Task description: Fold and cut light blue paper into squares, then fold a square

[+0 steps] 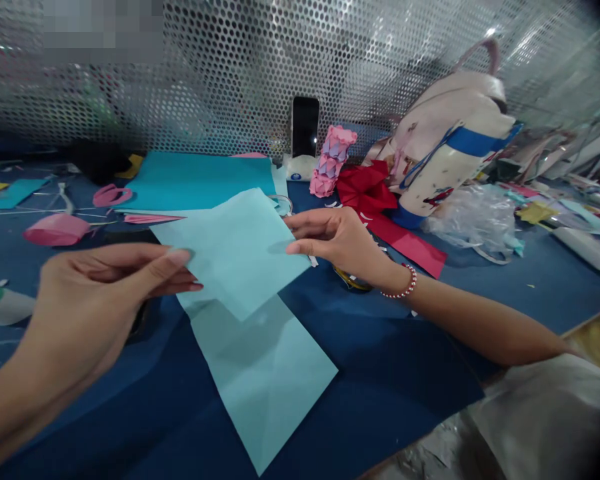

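Note:
A light blue paper square (235,250) is held up over the dark blue table (390,373), pinched between both hands. My left hand (100,293) grips its left corner with thumb and fingers pressed together. My right hand (337,243), with a bead bracelet on the wrist, pinches its right corner. Under it a second, creased light blue sheet (265,373) lies flat on the table.
A larger teal sheet (200,179) lies behind. Pink paper pieces (57,229) are at the left. A pink folded paper stack (333,160), red paper (375,193), a phone (305,127), a white-and-blue bag (450,147) and clear plastic (475,213) stand before the perforated metal wall.

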Motion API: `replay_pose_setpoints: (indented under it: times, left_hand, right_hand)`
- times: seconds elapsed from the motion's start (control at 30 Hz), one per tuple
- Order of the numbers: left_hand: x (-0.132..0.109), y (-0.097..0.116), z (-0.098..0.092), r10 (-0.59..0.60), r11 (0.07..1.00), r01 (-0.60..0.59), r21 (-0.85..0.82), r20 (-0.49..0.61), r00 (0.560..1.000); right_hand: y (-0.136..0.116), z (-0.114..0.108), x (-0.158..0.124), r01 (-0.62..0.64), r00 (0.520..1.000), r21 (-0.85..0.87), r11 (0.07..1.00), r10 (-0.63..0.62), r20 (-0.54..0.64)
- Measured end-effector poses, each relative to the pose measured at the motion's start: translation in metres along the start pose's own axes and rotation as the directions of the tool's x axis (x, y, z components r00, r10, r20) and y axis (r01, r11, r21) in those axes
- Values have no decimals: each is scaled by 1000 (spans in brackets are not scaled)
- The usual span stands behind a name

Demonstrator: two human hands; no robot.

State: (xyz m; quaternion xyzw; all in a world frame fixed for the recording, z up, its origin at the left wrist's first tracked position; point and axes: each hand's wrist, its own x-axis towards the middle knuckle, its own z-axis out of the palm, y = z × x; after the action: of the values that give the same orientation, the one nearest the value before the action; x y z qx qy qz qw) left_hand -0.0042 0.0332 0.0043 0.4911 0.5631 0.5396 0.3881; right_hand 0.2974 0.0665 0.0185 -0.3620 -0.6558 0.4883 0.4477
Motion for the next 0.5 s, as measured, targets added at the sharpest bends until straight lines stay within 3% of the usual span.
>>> replay_pose_setpoints:
  times: [0.23,0.5]
  left_hand:
    - [-17,3,7,-58,998,59,-2,90,994]
    - [-22,9,16,-129,992,128,21,128,983]
  right_hand:
    - [6,3,-3,94,995,11,995,-94,-30]
    - [1,3,-3,206,969,-58,977,-195,155]
